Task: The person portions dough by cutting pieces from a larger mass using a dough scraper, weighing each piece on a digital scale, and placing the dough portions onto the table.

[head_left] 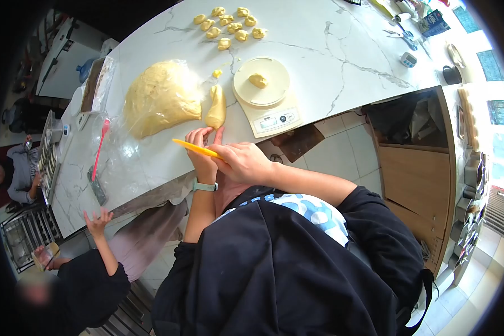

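My right hand (245, 161) is closed round a yellow dough scraper (199, 149), seen edge-on, above the table's front edge. Beside it my left hand (200, 150), with a pale watch on the wrist, has its fingers apart at the near end of a dough log (216, 107); the scraper partly covers this hand, and I cannot tell if it touches the dough. Left of the log lies a large dough mound (163, 98) under clear plastic. A dough piece (258, 80) rests on the kitchen scale (267, 121). A small dough scrap (217, 73) sits beyond the log.
Several dough pieces (225, 21) lie at the back of the marble table (319, 61). A pink spatula (101, 147) is on the left; scissors (406, 38) and a timer (408, 59) are on the right. A co-worker's hand (98, 222) is raised at the lower left.
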Demonstrator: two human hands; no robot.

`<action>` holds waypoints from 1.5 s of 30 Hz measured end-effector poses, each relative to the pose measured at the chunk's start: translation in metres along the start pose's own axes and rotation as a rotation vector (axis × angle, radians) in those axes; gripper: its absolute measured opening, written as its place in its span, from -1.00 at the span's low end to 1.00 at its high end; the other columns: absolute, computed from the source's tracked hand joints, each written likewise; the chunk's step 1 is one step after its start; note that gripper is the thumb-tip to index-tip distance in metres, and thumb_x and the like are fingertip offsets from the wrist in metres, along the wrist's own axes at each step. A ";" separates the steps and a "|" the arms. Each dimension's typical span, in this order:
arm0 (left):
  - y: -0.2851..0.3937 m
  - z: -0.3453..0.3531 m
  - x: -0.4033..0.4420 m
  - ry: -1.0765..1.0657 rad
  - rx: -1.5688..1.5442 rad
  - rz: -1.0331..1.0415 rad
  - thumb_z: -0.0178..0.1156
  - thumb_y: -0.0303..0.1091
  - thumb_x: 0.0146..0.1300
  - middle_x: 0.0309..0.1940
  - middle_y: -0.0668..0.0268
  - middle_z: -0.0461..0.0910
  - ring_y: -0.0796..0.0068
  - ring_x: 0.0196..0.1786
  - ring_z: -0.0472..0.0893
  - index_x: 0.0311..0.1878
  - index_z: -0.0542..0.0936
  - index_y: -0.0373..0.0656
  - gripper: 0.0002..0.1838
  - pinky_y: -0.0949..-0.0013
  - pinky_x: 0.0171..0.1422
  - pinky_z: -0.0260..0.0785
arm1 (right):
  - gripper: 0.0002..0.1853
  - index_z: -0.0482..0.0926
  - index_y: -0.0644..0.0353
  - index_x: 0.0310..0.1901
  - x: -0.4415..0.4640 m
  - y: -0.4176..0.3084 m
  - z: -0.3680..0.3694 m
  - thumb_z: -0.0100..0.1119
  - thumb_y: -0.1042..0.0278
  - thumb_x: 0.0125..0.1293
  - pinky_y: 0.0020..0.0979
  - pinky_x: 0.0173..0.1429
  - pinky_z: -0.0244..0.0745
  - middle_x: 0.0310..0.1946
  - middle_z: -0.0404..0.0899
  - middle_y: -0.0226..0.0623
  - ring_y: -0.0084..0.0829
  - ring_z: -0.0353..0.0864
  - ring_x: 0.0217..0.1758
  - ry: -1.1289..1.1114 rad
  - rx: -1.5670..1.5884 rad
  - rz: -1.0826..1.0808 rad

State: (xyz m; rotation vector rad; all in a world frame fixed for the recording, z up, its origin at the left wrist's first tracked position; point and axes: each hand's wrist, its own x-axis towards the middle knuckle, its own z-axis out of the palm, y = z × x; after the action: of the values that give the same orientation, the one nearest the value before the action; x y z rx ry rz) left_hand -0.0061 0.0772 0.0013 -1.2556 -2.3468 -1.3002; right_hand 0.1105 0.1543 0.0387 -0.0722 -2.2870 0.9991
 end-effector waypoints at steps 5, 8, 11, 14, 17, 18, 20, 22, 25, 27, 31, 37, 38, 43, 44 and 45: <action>0.003 0.009 0.003 0.093 -0.089 -0.101 0.47 -0.36 -0.08 -0.37 0.28 0.54 0.22 -0.28 0.50 -0.35 0.51 -0.18 -0.69 0.29 -0.16 0.36 | -0.62 0.39 0.23 -0.01 -0.006 -0.009 -0.010 0.24 0.47 0.13 -0.31 -0.45 0.48 -0.51 0.56 -0.22 -0.22 0.60 -0.49 0.026 0.116 -0.129; 0.014 0.017 0.024 0.072 -0.310 -0.163 0.42 -0.38 -0.04 -0.32 0.24 0.55 0.20 -0.23 0.51 -0.28 0.52 -0.19 -0.71 0.27 -0.10 0.37 | -0.68 0.41 0.24 -0.05 -0.009 -0.008 -0.012 0.22 0.51 0.15 -0.33 -0.44 0.48 -0.46 0.59 -0.19 -0.21 0.61 -0.48 0.108 0.253 -0.199; 0.036 0.039 0.069 -0.212 -0.496 0.020 0.34 -0.42 0.01 -0.24 0.18 0.57 0.16 -0.13 0.53 -0.20 0.54 -0.20 -0.73 0.25 -0.01 0.38 | -0.75 0.51 0.26 -0.15 -0.011 -0.008 -0.032 0.23 0.54 0.09 -0.34 -0.39 0.51 -0.41 0.60 -0.21 -0.22 0.62 -0.43 0.043 0.347 -0.159; 0.040 0.074 0.104 -0.531 -0.486 0.259 0.26 -0.46 0.06 -0.17 0.12 0.58 0.13 -0.04 0.55 -0.12 0.56 -0.20 -0.73 0.23 0.08 0.40 | -0.73 0.50 0.29 -0.15 -0.018 0.011 -0.043 0.25 0.54 0.07 -0.37 -0.35 0.53 -0.39 0.60 -0.17 -0.26 0.63 -0.41 0.302 0.303 -0.154; 0.048 0.068 0.118 -0.562 -0.399 0.392 0.22 -0.50 0.10 -0.14 0.10 0.60 0.12 -0.03 0.58 -0.09 0.58 -0.21 -0.74 0.25 0.07 0.44 | -0.56 0.21 0.40 0.02 -0.023 0.033 -0.065 0.21 0.58 0.19 -0.43 -0.26 0.54 -0.25 0.57 -0.05 -0.34 0.66 -0.27 0.650 0.008 -0.063; 0.053 0.057 0.116 -0.493 -0.400 0.336 0.23 -0.50 0.10 -0.16 0.11 0.60 0.13 -0.05 0.59 -0.09 0.58 -0.21 -0.74 0.26 0.04 0.45 | -0.56 0.18 0.39 0.04 -0.013 0.027 -0.084 0.17 0.61 0.20 -0.43 -0.22 0.54 -0.15 0.51 -0.04 -0.32 0.64 -0.19 0.672 -0.066 -0.039; 0.059 0.031 0.097 -0.357 -0.395 0.205 0.25 -0.49 0.09 -0.18 0.12 0.61 0.14 -0.09 0.60 -0.10 0.59 -0.19 -0.74 0.27 -0.01 0.46 | -0.58 0.18 0.38 0.06 -0.013 0.035 -0.101 0.14 0.55 0.26 -0.40 -0.13 0.53 -0.11 0.48 -0.06 -0.31 0.61 -0.11 0.718 -0.078 0.155; 0.057 0.004 0.067 -0.290 -0.297 0.025 0.26 -0.48 0.09 -0.23 0.13 0.60 0.14 -0.18 0.60 -0.16 0.60 -0.20 -0.79 0.27 -0.10 0.46 | -0.59 0.21 0.33 0.09 0.003 0.033 -0.108 0.12 0.45 0.29 -0.35 -0.10 0.52 -0.11 0.50 -0.03 -0.26 0.63 -0.12 0.621 0.176 0.361; 0.031 -0.013 0.016 -0.292 -0.150 -0.186 0.24 -0.47 0.09 -0.25 0.12 0.60 0.12 -0.21 0.59 -0.20 0.61 -0.22 -0.82 0.22 -0.09 0.45 | -0.60 0.25 0.24 0.13 0.028 0.024 -0.100 0.10 0.39 0.31 -0.42 -0.11 0.51 -0.07 0.51 -0.09 -0.32 0.61 -0.12 0.076 0.081 0.586; 0.018 -0.020 -0.007 -0.246 -0.093 -0.136 0.23 -0.46 0.10 -0.26 0.11 0.60 0.11 -0.22 0.58 -0.22 0.61 -0.25 -0.83 0.20 -0.08 0.44 | -0.60 0.31 0.15 0.13 0.051 0.022 -0.080 0.08 0.35 0.27 -0.31 -0.19 0.51 -0.24 0.57 0.01 -0.13 0.62 -0.26 -0.204 0.037 0.541; 0.009 -0.018 -0.014 -0.191 -0.103 -0.116 0.23 -0.45 0.10 -0.29 0.10 0.60 0.12 -0.22 0.57 -0.24 0.60 -0.29 -0.83 0.20 -0.06 0.43 | -0.58 0.30 0.16 0.12 0.084 0.019 -0.044 0.07 0.29 0.24 -0.19 -0.38 0.50 -0.42 0.58 -0.02 -0.02 0.59 -0.45 -0.588 -0.157 0.438; 0.006 -0.030 0.001 -0.115 -0.499 -0.659 0.22 -0.42 0.22 -0.30 0.25 0.62 0.61 -0.32 0.57 -0.12 0.54 -0.30 -0.79 0.57 -0.20 0.42 | -0.62 0.33 0.27 0.07 0.002 0.035 -0.008 0.09 0.37 0.25 -0.15 -0.42 0.51 -0.41 0.60 -0.04 -0.04 0.61 -0.47 -0.135 -0.133 0.172; -0.004 -0.027 0.007 -0.090 -0.566 -0.629 0.21 -0.38 0.25 -0.25 0.25 0.61 0.59 -0.28 0.57 -0.05 0.51 -0.31 -0.74 0.54 -0.15 0.43 | -0.64 0.35 0.27 0.05 -0.007 0.040 -0.013 0.10 0.40 0.24 -0.14 -0.41 0.51 -0.41 0.60 -0.04 -0.04 0.62 -0.45 -0.046 -0.066 0.197; 0.031 -0.006 0.069 -0.256 -1.257 -0.753 0.13 -0.19 0.34 0.02 0.18 0.50 0.51 -0.02 0.54 0.20 0.38 -0.32 -0.52 0.43 0.11 0.41 | -0.60 0.20 0.37 0.07 -0.001 0.034 -0.062 0.12 0.53 0.28 -0.35 -0.24 0.57 -0.19 0.57 0.00 -0.25 0.68 -0.22 0.433 0.191 0.277; 0.042 0.010 0.078 -0.305 -1.309 -0.756 0.11 -0.15 0.35 0.06 0.17 0.48 0.48 0.03 0.51 0.22 0.36 -0.32 -0.49 0.41 0.15 0.39 | -0.60 0.18 0.38 0.08 0.001 0.036 -0.077 0.10 0.50 0.30 -0.35 -0.19 0.57 -0.12 0.54 0.02 -0.26 0.67 -0.20 0.439 -0.005 0.216; 0.051 0.026 0.084 -0.354 -1.360 -0.765 0.10 -0.12 0.35 0.09 0.16 0.45 0.46 0.08 0.49 0.24 0.34 -0.32 -0.46 0.40 0.19 0.38 | -0.60 0.18 0.38 0.08 0.000 0.040 -0.087 0.11 0.49 0.30 -0.35 -0.17 0.56 -0.13 0.53 0.02 -0.26 0.67 -0.17 0.476 -0.136 0.175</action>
State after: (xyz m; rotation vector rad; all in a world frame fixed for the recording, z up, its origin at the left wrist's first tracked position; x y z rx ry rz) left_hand -0.0144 0.1597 0.0598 -0.6886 -2.0652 -3.4982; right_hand 0.1523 0.2391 0.0563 -0.5184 -1.9250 0.8042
